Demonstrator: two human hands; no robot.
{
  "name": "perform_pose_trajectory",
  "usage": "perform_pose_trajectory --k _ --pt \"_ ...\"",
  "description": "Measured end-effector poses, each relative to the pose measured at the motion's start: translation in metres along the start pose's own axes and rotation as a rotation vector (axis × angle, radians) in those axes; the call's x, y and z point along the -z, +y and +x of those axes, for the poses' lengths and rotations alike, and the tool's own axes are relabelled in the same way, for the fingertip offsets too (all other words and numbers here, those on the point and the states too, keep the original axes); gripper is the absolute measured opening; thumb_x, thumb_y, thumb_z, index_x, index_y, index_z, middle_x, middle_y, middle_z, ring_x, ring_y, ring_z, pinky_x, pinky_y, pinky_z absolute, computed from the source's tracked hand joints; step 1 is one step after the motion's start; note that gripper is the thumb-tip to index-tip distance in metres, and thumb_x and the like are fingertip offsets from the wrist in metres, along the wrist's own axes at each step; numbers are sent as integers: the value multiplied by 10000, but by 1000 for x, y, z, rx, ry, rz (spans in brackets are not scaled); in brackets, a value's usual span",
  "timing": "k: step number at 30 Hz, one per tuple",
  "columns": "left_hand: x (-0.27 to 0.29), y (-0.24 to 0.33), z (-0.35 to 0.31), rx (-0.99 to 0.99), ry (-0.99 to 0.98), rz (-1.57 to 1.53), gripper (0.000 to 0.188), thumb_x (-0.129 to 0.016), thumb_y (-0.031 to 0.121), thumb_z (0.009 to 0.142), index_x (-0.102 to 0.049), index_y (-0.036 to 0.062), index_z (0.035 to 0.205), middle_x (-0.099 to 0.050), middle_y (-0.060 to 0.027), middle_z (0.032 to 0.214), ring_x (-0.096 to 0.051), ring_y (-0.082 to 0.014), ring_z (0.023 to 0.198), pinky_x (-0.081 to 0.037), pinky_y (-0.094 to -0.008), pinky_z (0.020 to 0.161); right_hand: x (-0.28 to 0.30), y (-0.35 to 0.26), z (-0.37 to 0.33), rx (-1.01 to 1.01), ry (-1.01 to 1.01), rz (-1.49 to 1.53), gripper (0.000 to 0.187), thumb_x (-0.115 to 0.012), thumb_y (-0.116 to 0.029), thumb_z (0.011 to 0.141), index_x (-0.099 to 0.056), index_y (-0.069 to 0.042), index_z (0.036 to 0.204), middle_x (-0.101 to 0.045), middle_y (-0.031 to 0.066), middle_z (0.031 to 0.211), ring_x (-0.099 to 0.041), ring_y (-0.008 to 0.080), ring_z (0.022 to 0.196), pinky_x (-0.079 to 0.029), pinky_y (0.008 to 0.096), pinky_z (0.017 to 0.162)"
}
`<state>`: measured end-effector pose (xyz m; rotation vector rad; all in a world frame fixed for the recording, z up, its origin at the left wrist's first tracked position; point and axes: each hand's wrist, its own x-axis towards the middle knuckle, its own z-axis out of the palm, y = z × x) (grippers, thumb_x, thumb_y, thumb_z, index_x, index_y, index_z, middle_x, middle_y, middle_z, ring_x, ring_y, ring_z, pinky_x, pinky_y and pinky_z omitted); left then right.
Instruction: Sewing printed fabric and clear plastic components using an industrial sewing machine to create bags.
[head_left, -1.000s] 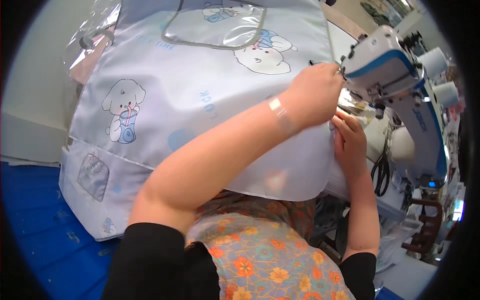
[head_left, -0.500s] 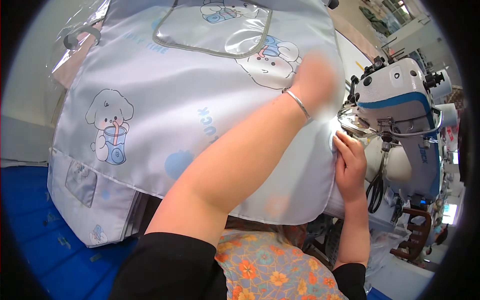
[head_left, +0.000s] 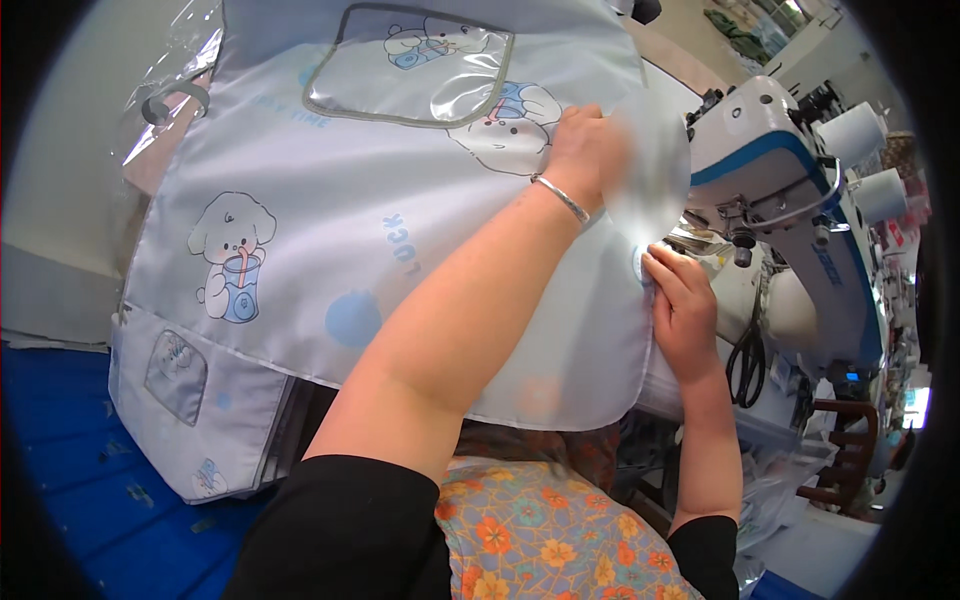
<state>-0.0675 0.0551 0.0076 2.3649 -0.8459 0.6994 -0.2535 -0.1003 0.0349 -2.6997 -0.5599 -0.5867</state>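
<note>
A large, shiny pale-grey fabric panel printed with cartoon puppies spreads before me. Near its top a clear plastic pocket has a grey bound edge. My left hand, a silver bangle at its wrist, lies across the panel with fingers curled on the cloth; part of it is blurred. My right hand pinches the panel's right edge, close to the sewing machine, its thumb hidden. A pale blue round spot shows by those fingertips. The needle area is lit but hard to make out.
Black-handled scissors lie beside the machine. White thread cones stand behind it. At lower left, a stack of similar printed pieces rests over a blue surface. A brown chair stands at the right.
The panel's right part and both hands have shifted left in the picture, the machine slightly too. My left hand's fingers now look more curled on the cloth. My right hand keeps to the edge.
</note>
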Motion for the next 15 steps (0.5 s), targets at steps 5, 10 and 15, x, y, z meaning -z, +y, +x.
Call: perform_pose_trajectory --k 5,10,15 --pt "-3 -1 -1 -8 -4 40 113 -659 96 767 -760 141 789 -724 -9 900 -636 -266 964 -478 -419 903 -1 2 -2 14 27 11 345 -600 63 830 -714 9 1152 -694 143 1195 -641 340 1078 -510 430 966" --pt "-3 -2 -1 -13 45 59 102 -658 106 771 -753 140 777 -729 -6 895 -639 -258 965 -479 -422 893 -2 3 -1 28 48 13 337 -604 55 831 -716 1 1144 -694 141 1192 -641 339 1076 -512 431 965" --pt "-9 -5 1 -20 87 49 78 -674 120 769 -747 144 764 -729 -4 881 -644 -255 991 -460 -426 926 -4 6 -3 17 30 5 341 -613 42 836 -720 -13 1155 -692 141 1204 -640 339 1084 -508 428 982"
